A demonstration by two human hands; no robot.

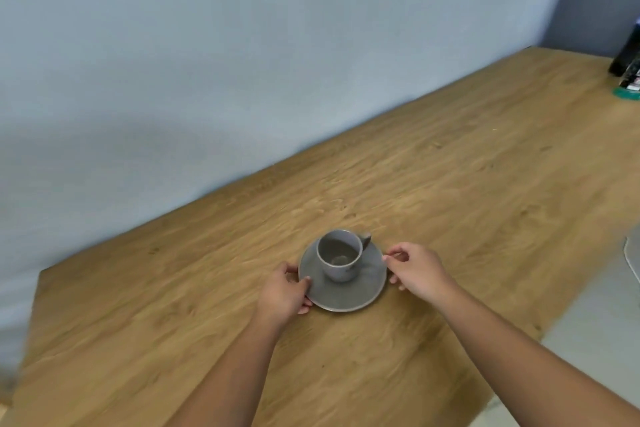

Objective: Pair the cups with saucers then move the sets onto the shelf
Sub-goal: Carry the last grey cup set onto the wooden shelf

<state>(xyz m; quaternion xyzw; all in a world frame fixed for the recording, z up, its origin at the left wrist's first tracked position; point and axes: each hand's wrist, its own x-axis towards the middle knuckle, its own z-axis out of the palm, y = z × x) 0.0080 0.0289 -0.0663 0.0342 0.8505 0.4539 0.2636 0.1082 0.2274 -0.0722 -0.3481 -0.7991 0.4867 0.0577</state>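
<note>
2 hands frame the saucer (pixel 346 295) on the wooden table (pixel 450 201). The left hand (pixel 284 291) pinches the saucer's left rim, thumb on top. The right hand (pixel 417 270) is curled at the right rim; I cannot tell whether it has closed on the edge. The cup (pixel 338 258) stands upright on the saucer, toward its far side, handle pointing away to the right. Both hands sit equally near, so a level 2-handed lift looks likely. No shelf is in view.

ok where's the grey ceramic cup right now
In the head view, the grey ceramic cup stands upright on the round grey saucer on the wooden table, between the left hand and right hand.
</note>
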